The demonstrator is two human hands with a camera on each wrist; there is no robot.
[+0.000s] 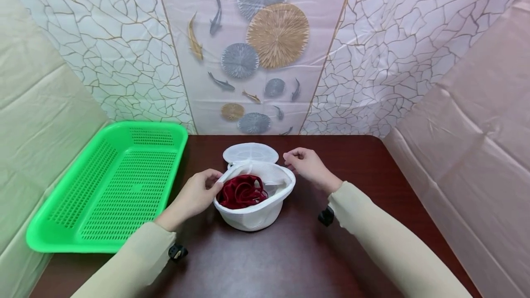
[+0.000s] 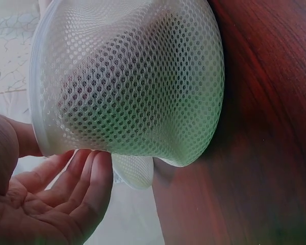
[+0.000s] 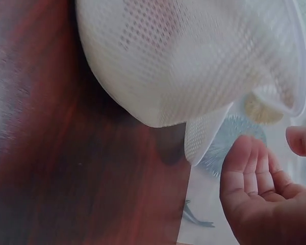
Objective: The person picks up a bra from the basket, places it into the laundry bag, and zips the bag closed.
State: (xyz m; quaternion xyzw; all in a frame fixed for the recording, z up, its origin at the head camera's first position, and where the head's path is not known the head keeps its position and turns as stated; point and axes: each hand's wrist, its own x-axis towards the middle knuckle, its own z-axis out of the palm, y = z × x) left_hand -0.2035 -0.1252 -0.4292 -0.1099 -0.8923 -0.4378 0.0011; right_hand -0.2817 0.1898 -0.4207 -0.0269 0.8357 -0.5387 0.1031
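A white mesh laundry bag (image 1: 253, 219) stands upright on the table, its round mouth facing up and its flap lid (image 1: 250, 153) folded back behind it. Inside lies a crumpled dark red satin garment (image 1: 240, 193) with thin straps, seen only dimly through the mesh in both wrist views. My left hand (image 1: 198, 193) pinches the bag's left rim, with the fingers (image 2: 92, 178) on the outer side and the thumb over the edge. At the back right of the bag, my right hand (image 1: 308, 167) hovers with loosely bent fingers, apart from the rim and holding nothing (image 3: 268, 196).
A large green plastic basket (image 1: 128, 190) with perforated sides sits on the left of the dark brown table (image 1: 265, 270). Patterned cloth (image 1: 256, 91) hangs along the back, and beige cloth walls (image 1: 468, 151) flank both sides.
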